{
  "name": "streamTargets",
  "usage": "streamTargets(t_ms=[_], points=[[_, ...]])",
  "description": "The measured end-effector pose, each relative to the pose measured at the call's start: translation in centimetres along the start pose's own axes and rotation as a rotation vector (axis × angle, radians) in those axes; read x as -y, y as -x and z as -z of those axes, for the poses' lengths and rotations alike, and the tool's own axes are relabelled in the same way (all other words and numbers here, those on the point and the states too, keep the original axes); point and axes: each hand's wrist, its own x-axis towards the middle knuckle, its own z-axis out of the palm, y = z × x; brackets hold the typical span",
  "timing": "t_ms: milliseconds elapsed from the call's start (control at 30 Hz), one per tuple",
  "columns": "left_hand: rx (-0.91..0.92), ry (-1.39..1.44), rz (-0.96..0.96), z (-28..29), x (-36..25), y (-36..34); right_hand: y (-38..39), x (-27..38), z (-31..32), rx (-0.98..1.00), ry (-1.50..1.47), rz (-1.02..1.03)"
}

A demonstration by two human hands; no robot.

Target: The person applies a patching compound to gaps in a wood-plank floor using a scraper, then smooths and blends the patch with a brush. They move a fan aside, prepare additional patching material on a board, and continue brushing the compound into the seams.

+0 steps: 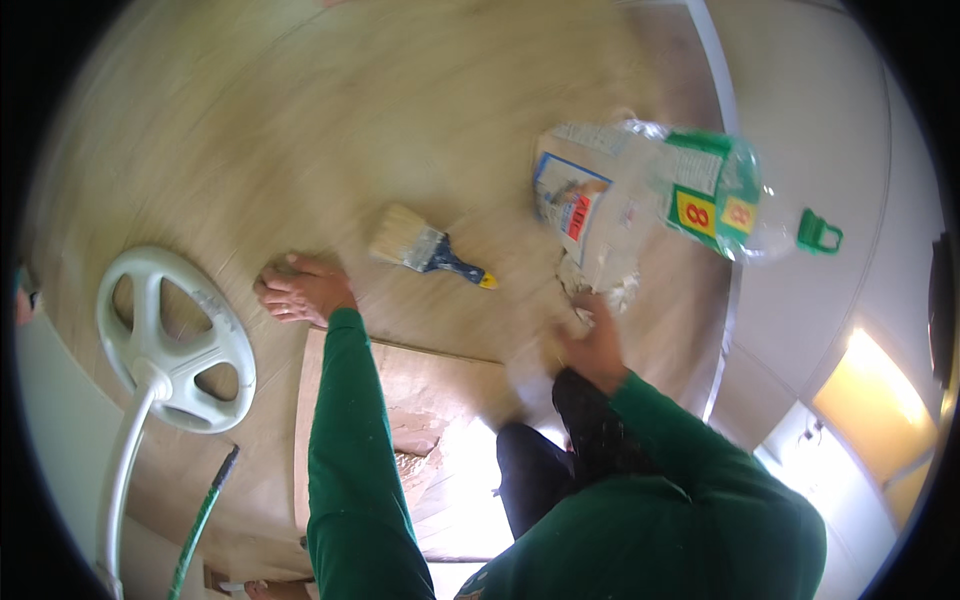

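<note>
On the wooden floor (pixel 300 130), the left hand (pixel 300 290) lies flat and open near the paintbrush (pixel 425 250); the right hand (pixel 592 345), blurred, grip unclear, works a white rag (pixel 595 285) beside the plastic bottle (pixel 700 200). Wiping seems underway; picking up the brush likely follows.

We see the right hand (pixel 592 345) smeared by motion blur at centre right, so we cannot tell whether its fingers grip the pale lump (pixel 598 285) beneath the clear plastic bottle (pixel 690 195). The white fan stand (pixel 165 345) runs off the lower left edge, and the green stick (pixel 205 515) is cut off there too.
</note>
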Motion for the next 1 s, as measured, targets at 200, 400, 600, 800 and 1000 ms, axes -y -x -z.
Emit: streamTargets(t_ms=[200, 400, 600, 800, 1000], points=[[0.004, 0.013, -0.026, 0.5, -0.3, -0.7, -6.6, 1.1, 7.8, -0.230, -0.019, -0.334], [0.038, 0.108, -0.021, 1.8, -1.1, -0.6, -12.0, -0.2, 6.9, -0.261, 0.197, -0.152], [0.064, 0.122, 0.018, 1.8, -0.8, -0.7, -11.5, 9.6, 9.2, -0.128, -0.014, -0.011], [0.071, 0.081, 0.020, 1.6, -1.8, -0.3, -12.4, 19.2, 9.7, 0.013, -0.406, 0.240], [0.096, 0.106, 0.088, 1.6, -1.1, -0.2, -15.0, 30.1, 2.1, 0.241, -0.617, 0.810]])
